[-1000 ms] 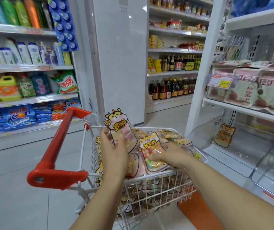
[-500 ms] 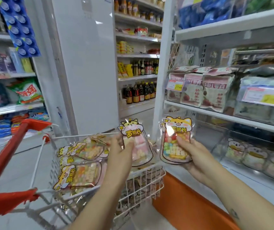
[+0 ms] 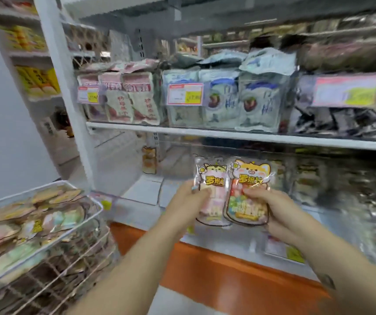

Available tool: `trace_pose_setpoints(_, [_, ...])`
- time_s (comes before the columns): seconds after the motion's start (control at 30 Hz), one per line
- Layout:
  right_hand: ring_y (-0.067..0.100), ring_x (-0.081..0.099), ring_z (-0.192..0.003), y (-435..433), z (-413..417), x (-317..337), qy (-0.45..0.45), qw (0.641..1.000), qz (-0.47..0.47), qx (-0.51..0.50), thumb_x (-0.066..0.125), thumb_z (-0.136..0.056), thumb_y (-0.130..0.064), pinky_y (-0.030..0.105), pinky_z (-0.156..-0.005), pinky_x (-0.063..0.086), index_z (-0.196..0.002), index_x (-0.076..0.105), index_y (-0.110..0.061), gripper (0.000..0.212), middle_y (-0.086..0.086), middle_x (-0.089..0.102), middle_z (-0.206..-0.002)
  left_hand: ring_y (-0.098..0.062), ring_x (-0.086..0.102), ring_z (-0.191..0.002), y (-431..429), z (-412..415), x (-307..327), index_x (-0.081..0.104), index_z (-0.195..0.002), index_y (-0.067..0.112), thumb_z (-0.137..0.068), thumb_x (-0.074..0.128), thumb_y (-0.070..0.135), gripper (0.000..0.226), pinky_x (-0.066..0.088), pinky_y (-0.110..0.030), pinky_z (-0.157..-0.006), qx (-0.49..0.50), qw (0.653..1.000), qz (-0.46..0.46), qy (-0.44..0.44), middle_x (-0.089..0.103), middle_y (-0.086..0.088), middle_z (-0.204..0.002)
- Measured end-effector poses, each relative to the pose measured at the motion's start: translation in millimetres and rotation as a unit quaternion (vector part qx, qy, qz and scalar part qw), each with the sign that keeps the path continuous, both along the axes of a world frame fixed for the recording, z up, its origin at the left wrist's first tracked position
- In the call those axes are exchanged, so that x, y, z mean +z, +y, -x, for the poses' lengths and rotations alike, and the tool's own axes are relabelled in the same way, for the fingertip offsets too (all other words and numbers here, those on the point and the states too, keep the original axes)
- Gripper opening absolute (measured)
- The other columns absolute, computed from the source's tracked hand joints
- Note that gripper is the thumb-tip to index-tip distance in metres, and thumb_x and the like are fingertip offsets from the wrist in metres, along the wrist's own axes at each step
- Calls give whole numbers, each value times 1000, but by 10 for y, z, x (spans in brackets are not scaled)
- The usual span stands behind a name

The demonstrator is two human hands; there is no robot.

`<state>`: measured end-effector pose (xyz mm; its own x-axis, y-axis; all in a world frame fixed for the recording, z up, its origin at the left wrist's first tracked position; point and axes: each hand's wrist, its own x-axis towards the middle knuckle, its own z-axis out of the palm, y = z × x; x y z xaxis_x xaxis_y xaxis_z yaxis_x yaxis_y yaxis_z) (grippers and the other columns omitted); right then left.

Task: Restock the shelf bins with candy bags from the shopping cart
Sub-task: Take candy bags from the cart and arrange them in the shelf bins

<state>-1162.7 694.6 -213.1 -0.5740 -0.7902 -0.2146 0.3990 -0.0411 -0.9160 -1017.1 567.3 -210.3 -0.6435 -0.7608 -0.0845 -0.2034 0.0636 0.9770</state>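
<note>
My left hand (image 3: 185, 202) grips a pink candy bag (image 3: 213, 185) with a cartoon cat on top. Beside it, my right hand (image 3: 271, 210) holds a second candy bag (image 3: 249, 194) filled with mixed-colour sweets under an orange cat header. Both bags stand upright, side by side and touching, in front of the clear shelf bins (image 3: 182, 169) on the lower shelf. The white wire shopping cart (image 3: 52, 226) at the lower left holds several more candy bags. The picture is blurred by motion.
The upper shelf (image 3: 228, 134) carries rows of dried-fruit packs with price tags. One small cat-print bag (image 3: 149, 161) stands deep in the left bin. An orange base strip (image 3: 216, 276) runs along the floor under the shelf unit. A white post (image 3: 68, 98) marks the unit's left end.
Both hands lifted a candy bag each out of the cart and carried them right to the lower shelf bins. The view swung right, so the cart now lies at the lower left.
</note>
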Motion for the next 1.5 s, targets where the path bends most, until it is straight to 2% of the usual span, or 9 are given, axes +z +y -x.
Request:
trace_pose_setpoints(0.13, [11, 66, -46, 370, 337, 5, 9, 998, -5, -62, 56, -94, 1, 18, -36, 47, -91, 65, -2, 10, 8, 71, -65, -13, 59, -81, 191, 609, -36, 56, -121, 24, -102, 53, 26, 20, 49, -17, -54, -64, 998, -2, -10, 64, -3, -111])
trace_pose_setpoints(0.27, [5, 55, -37, 688, 711, 42, 73, 992, -14, -98, 52, -95, 5, 14, -31, 37, -86, 65, -1, 17, 6, 64, -61, -15, 55, -74, 356, 1164, -98, 58, -97, 25, -99, 57, 18, 7, 57, -42, -82, -111, 994, -15, -10, 58, -1, -86])
trace_pose_setpoints(0.4, [4, 61, -45, 918, 1013, -23, 146, 978, -70, -130, 62, -90, 4, 13, -42, 44, -97, 67, 5, 9, -3, 67, -57, -20, 67, -86, 465, 1633, -126, 52, -122, 17, -91, 67, 21, 34, 54, -38, -74, -170, 983, 59, -37, 68, -6, -107])
trace_pose_setpoints(0.5, [14, 72, -72, 980, 1200, -79, 195, 967, -81, -145, 70, -87, -6, 25, -67, 56, -98, 69, -4, 10, 0, 76, -75, -28, 70, -94, 528, 1980, -155, 57, -113, 15, -77, 72, 27, 41, 56, -47, -87, -165, 979, 110, -56, 72, -9, -103])
trace_pose_setpoints(0.63, [17, 72, -84, 966, 1401, -132, 399, 870, -193, -213, 80, -81, -24, 37, -82, 57, -96, 69, -15, 21, -2, 75, -87, -30, 70, -96, 428, 2383, -339, 66, -106, 16, -65, 73, 33, 44, 57, -53, -90, -140, 986, 57, -70, 74, -6, -102])
trace_pose_setpoints(0.8, [30, 73, -82, 999, 1614, -120, 377, 859, -180, -295, 80, -79, -37, 52, -77, 58, -86, 72, -3, 35, 13, 75, -82, -32, 66, -106, 426, 2768, -662, 61, -123, 14, -70, 77, 28, 57, 55, -51, -94, -127, 988, 1, -91, 70, -9, -118])
trace_pose_setpoints(1.0, [18, 56, -68, 923, 1661, -305, 369, 836, -215, -344, 77, -84, -30, 25, -54, 38, -84, 62, -6, 28, 5, 63, -72, -34, 63, -108, 475, 3082, -971, 53, -123, 9, -89, 69, 10, 38, 55, -39, -89, -119, 980, 90, -129, 65, -12, -113])
trace_pose_setpoints(1.27, [13, 63, -81, 900, 1659, -395, 402, 827, -221, -325, 76, -84, -29, 27, -68, 47, -102, 59, -19, 27, -6, 67, -88, -33, 66, -94, 463, 3349, -1180, 56, -108, 7, -87, 68, 13, 25, 51, -29, -72, -90, 976, 156, -119, 66, -12, -109])
trace_pose_setpoints(1.5, [11, 64, -84, 891, 1653, -406, 395, 834, -225, -313, 76, -84, -32, 32, -75, 50, -104, 59, -19, 30, -8, 68, -90, -38, 58, -116, 469, 3225, -1248, 21, -142, 14, -86, 76, 29, 80, 53, -46, -89, -106, 931, 218, -275, 48, -16, -132])
